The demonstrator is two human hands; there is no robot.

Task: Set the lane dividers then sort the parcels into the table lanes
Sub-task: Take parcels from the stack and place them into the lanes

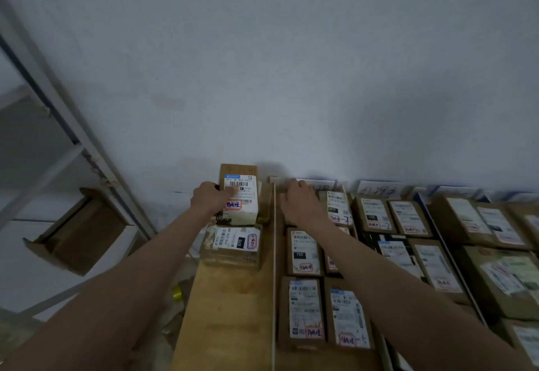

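The table (227, 312) is standing against a pale wall (291, 64). A thin white divider (274, 254) is running from the near edge of the table to the wall and serves as the landmark here.

Left of the divider:
- The left hand (211, 197) is gripping a parcel (239, 195) at the wall end of the lane, with the thumb lying across its white label and the fingers wrapping the left side.
- This parcel is sitting in the lane just left of the divider, its far end touching or nearly touching the wall.
- A second parcel (233, 246) with a "070" label is lying directly nearer than the first, in the same lane.
- The rest of this lane is showing bare wood.

Right of the divider:
- The right hand (300, 204) is resting, palm down, on a parcel at the wall end of the adjacent lane. Its fingers are curving loosely over the far edge; whether they are gripping cannot be told.
- Labelled parcels are lying flat in rows here, among them a "150" box (303, 252) just beside the divider.
- A second divider (449, 254) is running farther right, with more parcels beyond it.
- Paper tags (379, 188) are standing along the wall.

Far left of the divider, off the table, a shelf frame (73, 125) is holding an open carton (78, 233).
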